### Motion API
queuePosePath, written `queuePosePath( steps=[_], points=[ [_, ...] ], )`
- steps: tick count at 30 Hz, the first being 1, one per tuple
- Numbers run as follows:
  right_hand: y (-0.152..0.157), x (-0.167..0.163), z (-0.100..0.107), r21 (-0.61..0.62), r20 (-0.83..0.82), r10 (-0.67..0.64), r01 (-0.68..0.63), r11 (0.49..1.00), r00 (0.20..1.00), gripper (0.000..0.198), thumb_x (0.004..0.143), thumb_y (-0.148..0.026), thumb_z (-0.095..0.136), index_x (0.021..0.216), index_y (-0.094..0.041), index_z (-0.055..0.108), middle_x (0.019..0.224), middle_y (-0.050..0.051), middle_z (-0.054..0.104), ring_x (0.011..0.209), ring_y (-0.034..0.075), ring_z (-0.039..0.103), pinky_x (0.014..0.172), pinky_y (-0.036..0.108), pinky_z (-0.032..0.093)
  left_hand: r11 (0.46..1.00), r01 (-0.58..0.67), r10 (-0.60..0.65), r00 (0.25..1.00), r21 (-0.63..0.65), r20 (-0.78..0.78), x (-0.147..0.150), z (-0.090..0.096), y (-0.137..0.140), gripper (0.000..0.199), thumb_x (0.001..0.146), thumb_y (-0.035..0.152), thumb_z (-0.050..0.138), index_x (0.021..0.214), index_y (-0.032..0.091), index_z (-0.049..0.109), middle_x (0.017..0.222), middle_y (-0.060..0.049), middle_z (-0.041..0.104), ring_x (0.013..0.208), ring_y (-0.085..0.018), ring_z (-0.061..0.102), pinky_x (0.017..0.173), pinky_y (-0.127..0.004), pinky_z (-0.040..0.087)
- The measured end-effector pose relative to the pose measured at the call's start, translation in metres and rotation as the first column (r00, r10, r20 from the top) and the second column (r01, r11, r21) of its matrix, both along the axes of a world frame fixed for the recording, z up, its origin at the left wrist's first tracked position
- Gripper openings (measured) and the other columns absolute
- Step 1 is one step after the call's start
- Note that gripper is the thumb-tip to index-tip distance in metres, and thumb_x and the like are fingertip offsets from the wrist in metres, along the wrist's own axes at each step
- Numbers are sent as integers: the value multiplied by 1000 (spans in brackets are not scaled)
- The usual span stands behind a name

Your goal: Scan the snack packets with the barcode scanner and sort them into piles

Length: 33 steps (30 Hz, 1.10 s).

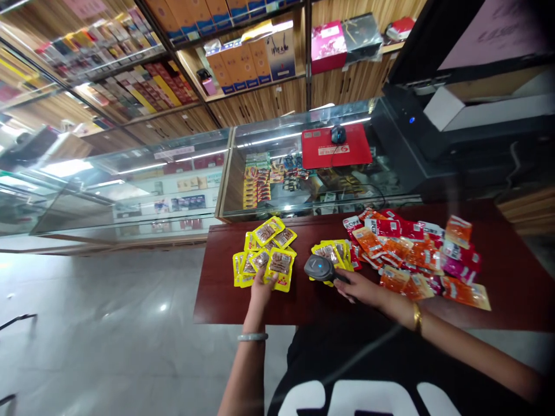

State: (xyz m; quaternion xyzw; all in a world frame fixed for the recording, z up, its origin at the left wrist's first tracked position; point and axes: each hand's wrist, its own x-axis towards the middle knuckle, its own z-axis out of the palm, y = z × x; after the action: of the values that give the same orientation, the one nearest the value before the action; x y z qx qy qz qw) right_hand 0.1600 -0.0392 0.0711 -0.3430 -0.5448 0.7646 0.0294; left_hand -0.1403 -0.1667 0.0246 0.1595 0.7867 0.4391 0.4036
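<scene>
My left hand (262, 289) reaches onto a pile of yellow snack packets (281, 263) at the table's left side. Its thumb and fingers are spread apart and rest on the packets; I see no firm grip on one. Closed around the handle of a dark barcode scanner (319, 268) is my right hand (358, 287). The scanner's head, with a small blue light, hangs over a second, smaller group of yellow packets (327, 251) and partly covers it. To the right lies a loose heap of orange and red packets (407, 248).
The dark red table (299, 306) adjoins a glass display counter (277, 211). On the glass lie a red mat (316, 153) and a computer mouse (338, 134). A monitor (437, 34) and an opened white box (451, 112) stand at right. Stocked shelves (243, 86) line the back.
</scene>
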Motion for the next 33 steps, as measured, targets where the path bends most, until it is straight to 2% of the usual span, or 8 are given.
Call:
queuePosePath(
  steps=[3, 11, 16, 19, 23, 25, 29, 33],
  points=[
    [1, -1, 4, -3, -8, -6, 6, 1000, 1000, 66, 76, -80, 57, 98, -18, 56, 54, -9, 45, 40, 7, 37, 42, 21, 28, 998, 60, -63, 994, 29, 93, 17, -8, 1, 53, 59, 45, 82, 98, 14, 67, 89, -8, 72, 78, -21, 68, 75, -33, 55],
    [9, 12, 8, -18, 1, -105, 105, 994, 994, 62, 81, -73, 57, 109, -18, 56, 54, -9, 46, 42, 8, 39, 44, 22, 30, 973, 217, -221, 975, 75, 39, 46, -8, 37, 41, 68, 45, 75, 95, 16, 64, 90, -7, 71, 80, -19, 66, 75, -31, 53],
    [12, 17, 8, -66, 27, -185, 187, 980, 982, 60, 77, -75, 60, 99, -20, 55, 54, -9, 45, 42, 8, 38, 44, 23, 30, 874, 477, -473, 879, 88, -63, 64, -1, 82, 29, 78, 43, 68, 89, 17, 67, 87, -6, 71, 82, -19, 65, 77, -30, 51],
    [14, 14, 9, -60, 36, -188, 190, 980, 982, 61, 78, -74, 60, 106, -19, 56, 55, -8, 46, 42, 9, 39, 45, 24, 30, 881, 469, -455, 807, -59, -377, 40, 6, 109, 24, 83, 39, 64, 94, 18, 67, 96, -8, 71, 91, -21, 65, 88, -34, 48],
    [20, 7, 10, -36, 37, -155, 157, 987, 987, 62, 80, -73, 59, 107, -17, 57, 56, -7, 46, 44, 9, 39, 46, 24, 31, 880, 307, -475, 540, -363, -695, -20, 7, 137, 36, 85, 32, 63, 117, 16, 63, 122, -16, 65, 122, -29, 53, 106, -41, 37],
    [23, 3, 9, -32, 41, -152, 154, 988, 987, 65, 79, -75, 58, 109, -17, 57, 56, -8, 46, 44, 9, 39, 46, 24, 31, 845, 231, -531, 472, -483, -703, -45, 5, 147, 49, 84, 32, 63, 129, 13, 55, 133, -20, 58, 129, -32, 48, 107, -44, 34],
    [26, 1, 3, -35, 56, -149, 151, 988, 987, 65, 79, -75, 57, 108, -16, 57, 56, -8, 47, 43, 9, 40, 48, 24, 32, 742, 198, -648, 453, -640, -612, -66, 6, 156, 67, 76, 41, 72, 134, 15, 51, 130, -21, 58, 123, -35, 51, 101, -45, 38],
    [29, 2, 3, -35, 60, -188, 190, 981, 980, 67, 79, -75, 58, 111, -17, 57, 56, -7, 46, 44, 10, 40, 46, 24, 31, 757, 203, -638, 439, -621, -633, -65, 15, 154, 48, 72, 46, 73, 110, 19, 63, 117, -16, 64, 118, -35, 52, 100, -45, 37]
  ],
)
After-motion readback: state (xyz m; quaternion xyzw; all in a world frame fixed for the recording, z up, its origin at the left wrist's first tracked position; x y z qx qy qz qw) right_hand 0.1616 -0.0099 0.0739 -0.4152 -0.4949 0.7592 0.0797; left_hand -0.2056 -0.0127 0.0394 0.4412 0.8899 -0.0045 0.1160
